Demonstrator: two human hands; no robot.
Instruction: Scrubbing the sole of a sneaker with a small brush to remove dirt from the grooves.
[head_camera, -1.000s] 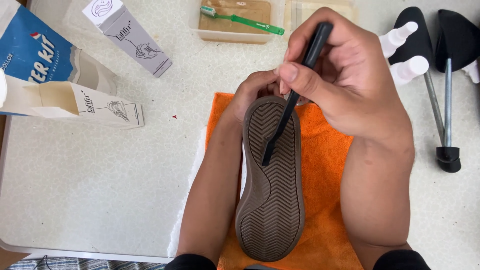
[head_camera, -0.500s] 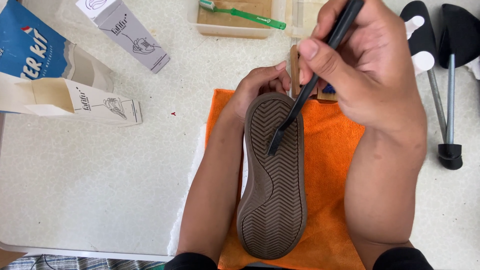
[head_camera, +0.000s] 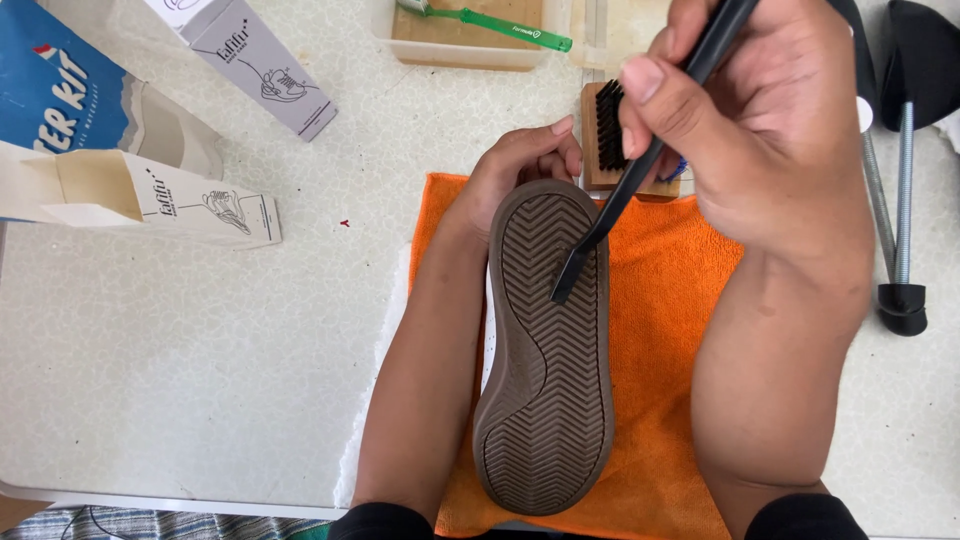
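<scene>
Right hand closed on black pick tool, tip set in tread grooves nr toe. Left hand gripping shoe at toe end, brown sole up, over orange cloth on table. Wooden brush just beyond cloth. Boxes well left; shoe trees at right.

The shoe has a brown sole with zigzag lines. The tool is black. The cloth is bright orange. The table is pale with tiny speckles. One toothbrush is green. The brush has black bristles and a tan wood back. The boxes are grey and white with shoe drawings.
</scene>
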